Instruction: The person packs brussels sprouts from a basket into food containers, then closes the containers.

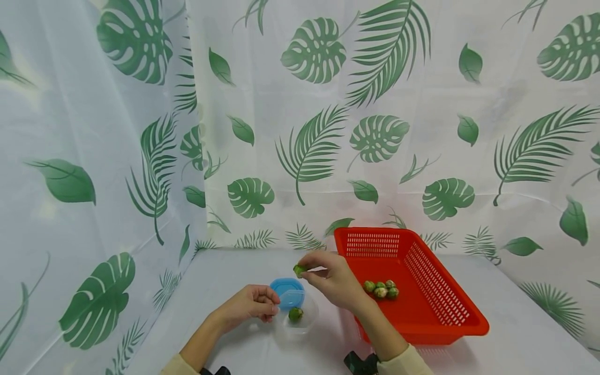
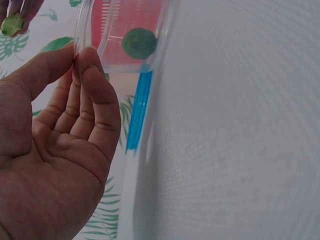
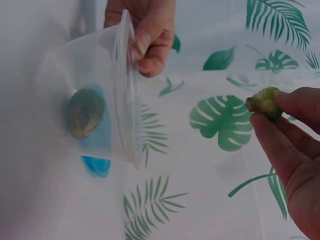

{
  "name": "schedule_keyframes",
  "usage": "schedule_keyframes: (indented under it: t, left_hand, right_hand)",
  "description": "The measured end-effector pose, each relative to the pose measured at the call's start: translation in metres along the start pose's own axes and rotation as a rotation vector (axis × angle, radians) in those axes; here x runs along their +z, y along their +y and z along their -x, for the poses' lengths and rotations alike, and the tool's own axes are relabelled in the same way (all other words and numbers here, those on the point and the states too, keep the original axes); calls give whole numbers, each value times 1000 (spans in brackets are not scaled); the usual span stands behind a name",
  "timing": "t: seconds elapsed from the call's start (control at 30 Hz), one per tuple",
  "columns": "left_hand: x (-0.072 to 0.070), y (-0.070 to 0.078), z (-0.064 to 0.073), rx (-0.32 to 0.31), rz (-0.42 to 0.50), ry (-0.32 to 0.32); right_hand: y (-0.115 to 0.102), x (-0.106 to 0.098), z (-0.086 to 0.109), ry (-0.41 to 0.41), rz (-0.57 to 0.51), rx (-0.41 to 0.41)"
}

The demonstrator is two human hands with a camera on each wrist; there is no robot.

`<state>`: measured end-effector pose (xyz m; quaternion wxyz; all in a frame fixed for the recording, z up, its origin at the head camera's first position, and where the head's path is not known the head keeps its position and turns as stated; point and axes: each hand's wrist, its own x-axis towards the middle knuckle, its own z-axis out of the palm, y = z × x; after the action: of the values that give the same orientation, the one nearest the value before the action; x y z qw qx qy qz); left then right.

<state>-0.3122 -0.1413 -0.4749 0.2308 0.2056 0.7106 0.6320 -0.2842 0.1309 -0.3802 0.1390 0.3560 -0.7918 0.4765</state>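
Observation:
My left hand [image 1: 248, 307] pinches the rim of a clear plastic container [image 1: 310, 319], which stands on the table. Inside it lies one Brussels sprout [image 3: 86, 113], seen through the wall in the right wrist view. Between the thumb and fingertips of my right hand [image 1: 338, 281] is another Brussels sprout [image 3: 266, 103], held in the air above and behind the container. A blue lid [image 1: 283, 284] lies on the table just beyond the container and partly behind it. In the left wrist view, the fingers [image 2: 101, 95] meet the thumb at the container's edge.
A red plastic basket [image 1: 445, 278] with slotted sides stands to the right, beside my right forearm. Several Brussels sprouts [image 1: 380, 291] lie in it near its left side. Leaf-patterned white sheets [image 1: 304, 156] hang behind and to the left of the white table [image 1: 525, 317].

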Motion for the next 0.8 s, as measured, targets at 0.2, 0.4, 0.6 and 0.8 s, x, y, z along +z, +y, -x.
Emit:
schedule_keyframes:
  t: [0.2, 0.4, 0.6, 0.8]
  left_hand:
    - [0, 0, 0, -5, -1, 3]
    - [1, 0, 1, 1, 8, -3]
    - [0, 0, 2, 7, 6, -2]
    - [0, 0, 1, 10, 1, -5]
  right_hand:
    - [0, 4, 1, -77, 34, 69]
    - [0, 11, 3, -109, 94, 88]
    - [1, 19, 4, -153, 142, 114]
    - [3, 24, 5, -175, 163, 135]
